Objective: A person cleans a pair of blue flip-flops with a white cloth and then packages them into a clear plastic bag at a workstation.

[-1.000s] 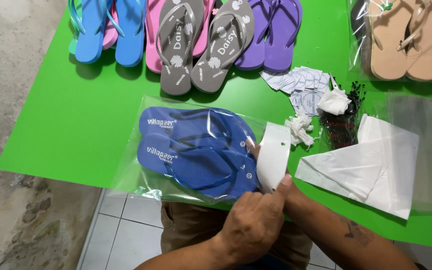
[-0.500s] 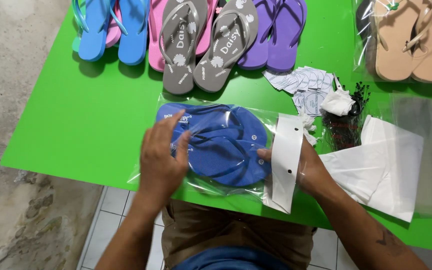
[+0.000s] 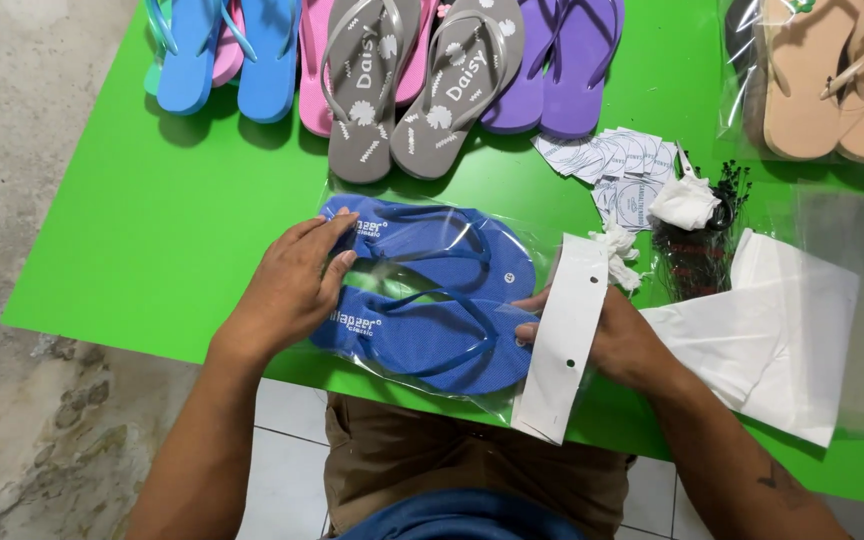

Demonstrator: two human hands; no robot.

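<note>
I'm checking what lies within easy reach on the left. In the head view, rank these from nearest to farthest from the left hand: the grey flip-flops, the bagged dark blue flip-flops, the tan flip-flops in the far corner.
1. Bagged dark blue flip-flops: directly under the left hand.
2. Grey flip-flops: beyond it, mid-table.
3. Tan flip-flops: far right corner.

Bare forearms, tattooed right forearm (image 3: 777, 480), khaki shorts (image 3: 472, 465), blue shirt (image 3: 462, 520)

- My left hand (image 3: 292, 290) lies flat on a clear bag (image 3: 422, 300) holding two blue flip-flops (image 3: 432, 300).
- My right hand (image 3: 612, 335) grips the bag's white header card (image 3: 562, 340).
- Green table (image 3: 152, 230): grey flip-flops (image 3: 412, 80), white paper sheets (image 3: 772, 340).
</note>
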